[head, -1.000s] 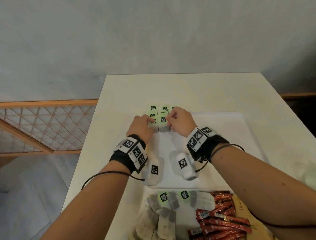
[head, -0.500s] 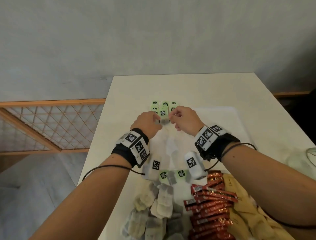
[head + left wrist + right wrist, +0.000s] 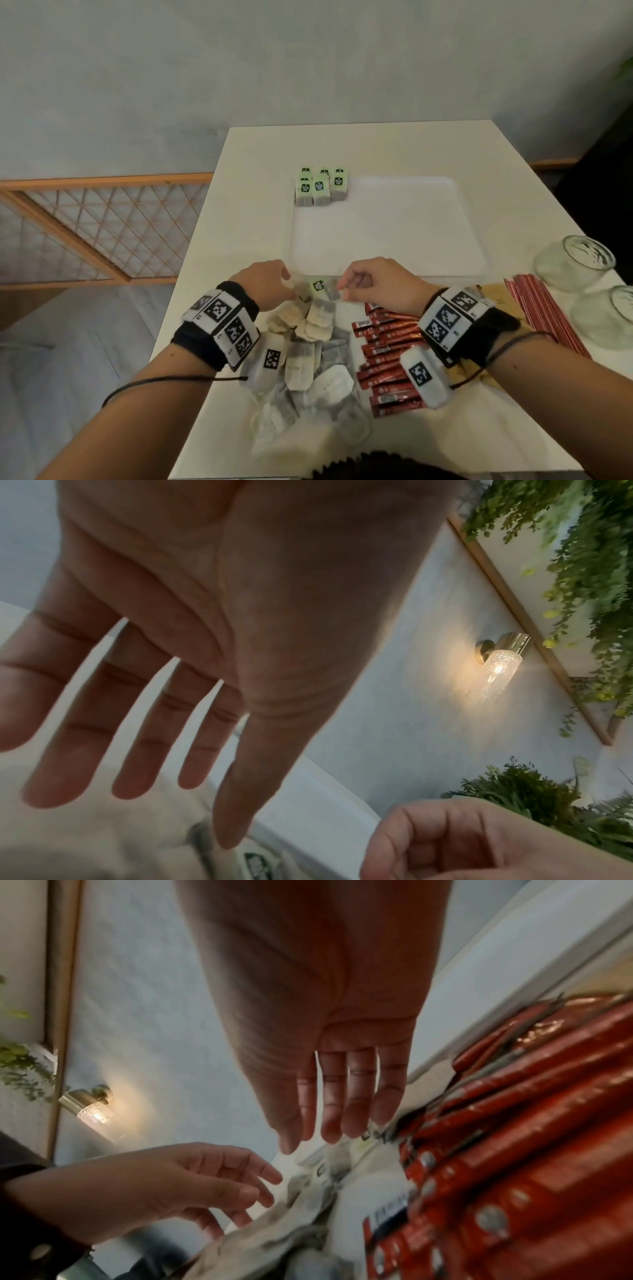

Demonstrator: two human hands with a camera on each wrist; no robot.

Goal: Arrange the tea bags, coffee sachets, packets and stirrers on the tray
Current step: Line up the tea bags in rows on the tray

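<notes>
The white counter (image 3: 359, 150) carries a white tray (image 3: 394, 233), with 6 green-tagged tea bags (image 3: 321, 186) in 2 rows at its far left corner; the rest of the tray is bare. Nearer the person lie a loose pile of tea bags (image 3: 308, 359), red coffee sachets (image 3: 387, 349), tan packets (image 3: 493, 294) and red stirrers (image 3: 541, 308), with 2 glass jars (image 3: 582, 263) at the right.

The step in hand looks like fetching more tea bags. The left hand (image 3: 270, 287) and right hand (image 3: 376, 284) hover over the far edge of the pile, on either side of one green-tagged bag (image 3: 318, 286). Both are loosely open with relaxed fingers, and neither grips anything in the wrist views.

Next, each hand needs to pinch a bag free of tangled strings and carry it beside the placed rows.

The pile's near end blurs, so its count is unclear, and the packets are mostly hidden by the right wrist.
</notes>
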